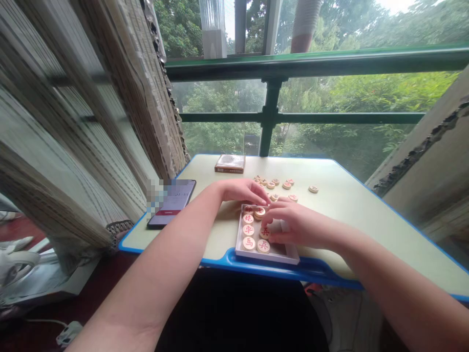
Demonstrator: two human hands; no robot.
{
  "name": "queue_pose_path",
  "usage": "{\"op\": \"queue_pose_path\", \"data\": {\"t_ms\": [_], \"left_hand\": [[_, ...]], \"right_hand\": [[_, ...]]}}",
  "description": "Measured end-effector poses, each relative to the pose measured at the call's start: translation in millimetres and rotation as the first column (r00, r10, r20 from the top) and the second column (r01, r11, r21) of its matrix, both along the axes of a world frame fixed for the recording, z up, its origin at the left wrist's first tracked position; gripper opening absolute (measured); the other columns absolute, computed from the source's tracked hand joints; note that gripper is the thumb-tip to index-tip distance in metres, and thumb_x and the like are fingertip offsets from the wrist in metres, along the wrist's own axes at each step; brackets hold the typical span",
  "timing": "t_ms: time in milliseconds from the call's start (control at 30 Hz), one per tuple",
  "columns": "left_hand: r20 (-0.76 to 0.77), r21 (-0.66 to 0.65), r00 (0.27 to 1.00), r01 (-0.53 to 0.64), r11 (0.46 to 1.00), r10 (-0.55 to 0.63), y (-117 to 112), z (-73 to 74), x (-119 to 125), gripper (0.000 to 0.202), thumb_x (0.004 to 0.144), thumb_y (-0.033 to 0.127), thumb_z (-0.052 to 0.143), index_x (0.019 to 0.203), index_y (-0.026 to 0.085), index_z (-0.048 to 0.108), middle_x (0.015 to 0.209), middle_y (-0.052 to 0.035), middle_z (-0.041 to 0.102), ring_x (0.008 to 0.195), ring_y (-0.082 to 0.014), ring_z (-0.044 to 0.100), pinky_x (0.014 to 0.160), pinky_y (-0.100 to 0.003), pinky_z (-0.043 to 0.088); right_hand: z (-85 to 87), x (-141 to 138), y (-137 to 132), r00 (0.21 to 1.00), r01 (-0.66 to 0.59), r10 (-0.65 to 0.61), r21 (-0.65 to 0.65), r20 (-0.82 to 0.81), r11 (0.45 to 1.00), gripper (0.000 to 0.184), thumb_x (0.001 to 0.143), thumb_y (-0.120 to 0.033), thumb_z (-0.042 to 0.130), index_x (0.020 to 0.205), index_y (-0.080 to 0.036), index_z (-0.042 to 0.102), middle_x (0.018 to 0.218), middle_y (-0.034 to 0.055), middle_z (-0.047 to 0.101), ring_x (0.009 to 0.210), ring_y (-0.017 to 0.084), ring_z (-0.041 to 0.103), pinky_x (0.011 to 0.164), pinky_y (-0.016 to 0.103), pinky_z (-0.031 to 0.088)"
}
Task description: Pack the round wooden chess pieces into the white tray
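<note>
We see smooth, wood-looking game pieces (248, 243) in a matt, card-like tray (266, 257), a smooth tabletop (344, 200) with glossy, plastic-looking edging (322, 270), woven cloth curtains (122, 93) and a shiny railing (330, 63).

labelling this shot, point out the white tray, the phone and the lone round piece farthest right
White tray (269, 257): head view, front wall
Phone (174, 203): head view, screen
Lone piece (313, 188): head view, top face

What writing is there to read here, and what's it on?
"炮": tray, second left piece
"車": third left piece
"馬": bottom left piece
"兵": bottom right piece, seemingly the piece above too
"1:55": phone; first digit unclear
Too small or blurred: red bar, box, other pieces
</note>
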State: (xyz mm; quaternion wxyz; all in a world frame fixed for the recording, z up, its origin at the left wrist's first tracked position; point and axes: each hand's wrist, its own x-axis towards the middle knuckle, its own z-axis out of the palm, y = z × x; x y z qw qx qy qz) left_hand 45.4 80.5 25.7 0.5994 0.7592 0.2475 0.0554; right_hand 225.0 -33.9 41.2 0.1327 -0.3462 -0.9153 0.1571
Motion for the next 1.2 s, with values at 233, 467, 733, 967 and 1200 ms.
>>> {"op": "queue_pose_path", "data": {"t_ms": [233,467,733,967,1200], "left_hand": [[-0.004,-0.01,1.0,-0.014,1.0,0.014,0,0.3,0,0.032,0.063,0.03,0.073,0.092,0.018,0.069,0.095,-0.0045,0.068,0.092,-0.0157,0.059,0.087,-0.029,0.042],[-0.012,-0.012,1.0,-0.018,1.0,0.018,-2,2.5,0,0.032,0.063,0.029,0.073,0.092,0.017,0.068,0.095,-0.0051,0.068,0.093,-0.0164,0.059,0.088,-0.03,0.042],[-0.009,-0.007,1.0,-0.013,1.0,0.013,-2,1.1,0,0.032,0.064,0.028,0.072,0.093,0.016,0.068,0.097,-0.0058,0.067,0.095,-0.0172,0.058,0.089,-0.03,0.041],[-0.008,-0.003,1.0,-0.006,1.0,0.006,-1,0.7,1,0.031,0.065,0.027,0.071,0.093,0.016,0.068,0.097,-0.0054,0.067,0.094,-0.0164,0.058,0.088,-0.03,0.041],[-0.014,-0.006,1.0,-0.005,1.0,0.005,-1,0.7,0,0.031,0.065,0.027,0.071,0.094,0.017,0.068,0.097,-0.0048,0.067,0.094,-0.0159,0.058,0.088,-0.029,0.041]], "right_hand": [[3.1,-3,-4,1.0,0.006,-0.003,-0.085,0.031,0.996,0.01,0.071,-0.022,0.063,0.08,-0.02,0.065,0.078,0.0018,0.061,0.079,0.016,0.053,0.074,0.028,0.041],[4.8,-2,-5,0.999,-0.047,0.047,-0.102,-0.004,0.994,0.011,0.072,-0.026,0.063,0.081,-0.02,0.065,0.083,0.0024,0.062,0.082,0.016,0.053,0.077,0.028,0.041],[1.3,-4,-3,0.998,-0.06,0.058,-0.067,-0.03,0.996,0.008,0.074,-0.024,0.062,0.079,-0.02,0.067,0.079,0.0019,0.063,0.079,0.015,0.053,0.076,0.027,0.041],[-2.6,-4,-1,0.994,-0.085,0.083,-0.035,-0.065,0.996,0.011,0.077,-0.02,0.059,0.082,-0.02,0.068,0.083,0.0035,0.064,0.085,0.016,0.055,0.082,0.029,0.042],[-5.0,-4,1,0.992,-0.102,0.099,-0.029,-0.074,0.994,0.011,0.077,-0.019,0.059,0.083,-0.02,0.069,0.084,0.0037,0.065,0.087,0.016,0.055,0.083,0.029,0.042]]}}
